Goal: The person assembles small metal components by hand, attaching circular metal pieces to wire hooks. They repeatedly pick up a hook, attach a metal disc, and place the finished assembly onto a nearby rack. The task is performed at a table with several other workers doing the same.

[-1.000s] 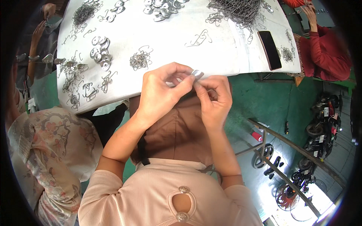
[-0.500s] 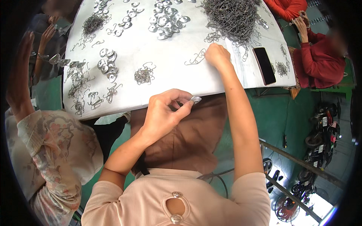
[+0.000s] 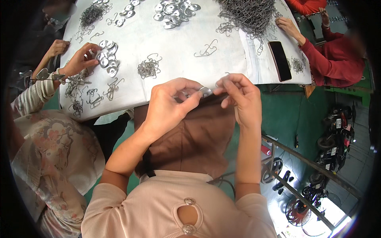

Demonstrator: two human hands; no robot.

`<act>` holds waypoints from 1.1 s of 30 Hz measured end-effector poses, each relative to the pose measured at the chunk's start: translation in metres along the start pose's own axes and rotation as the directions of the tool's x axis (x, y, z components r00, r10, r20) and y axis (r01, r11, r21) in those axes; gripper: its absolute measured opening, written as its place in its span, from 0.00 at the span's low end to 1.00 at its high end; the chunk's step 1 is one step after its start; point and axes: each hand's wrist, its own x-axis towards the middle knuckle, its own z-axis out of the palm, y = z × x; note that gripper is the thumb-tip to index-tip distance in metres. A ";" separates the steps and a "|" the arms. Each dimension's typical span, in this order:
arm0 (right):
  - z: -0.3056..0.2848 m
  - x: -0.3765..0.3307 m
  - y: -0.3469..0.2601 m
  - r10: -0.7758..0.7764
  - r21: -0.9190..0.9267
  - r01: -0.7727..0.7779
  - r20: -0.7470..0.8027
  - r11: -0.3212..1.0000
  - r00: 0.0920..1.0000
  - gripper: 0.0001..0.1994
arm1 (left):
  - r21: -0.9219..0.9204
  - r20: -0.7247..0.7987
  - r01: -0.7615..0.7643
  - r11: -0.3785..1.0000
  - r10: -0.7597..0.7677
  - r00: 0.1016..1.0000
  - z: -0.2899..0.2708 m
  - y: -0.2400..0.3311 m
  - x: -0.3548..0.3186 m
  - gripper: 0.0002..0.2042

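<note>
Over my lap at the table's near edge, my left hand pinches a shiny silver metal disc between thumb and fingers. Facing it, close by on the right, is my right hand, its thumb and forefinger pressed together on a thin bent wire hook. Only a bit of that wire shows; the fingers hide the rest. A few loose wire hooks lie on the white tabletop beyond my hands, and a small heap of hooks sits farther left.
A large pile of wire hooks and a pile of silver discs are at the back. A phone lies on the right. On the left, a co-worker's hand touches more discs; another co-worker's hand reaches in from the right.
My right hand has come back from the loose hooks on the table to beside the disc, now with a wire hook. Co-workers' hands on both sides have moved onto the table.
</note>
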 end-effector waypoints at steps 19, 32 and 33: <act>0.026 -0.023 0.031 -0.644 -0.400 0.562 -0.099 0.724 0.758 0.04 | 0.330 -0.092 -0.192 0.924 0.234 0.968 -0.011 -0.031 0.070 0.11; 0.028 -0.030 0.037 -0.589 -0.349 0.518 -0.133 0.781 0.797 0.04 | 0.894 0.101 -0.308 0.326 0.522 0.847 -0.028 -0.084 0.229 0.06; 0.027 -0.030 0.039 -0.591 -0.357 0.520 -0.124 0.776 0.797 0.03 | 0.815 0.027 -0.281 0.507 0.451 0.892 -0.029 -0.081 0.218 0.07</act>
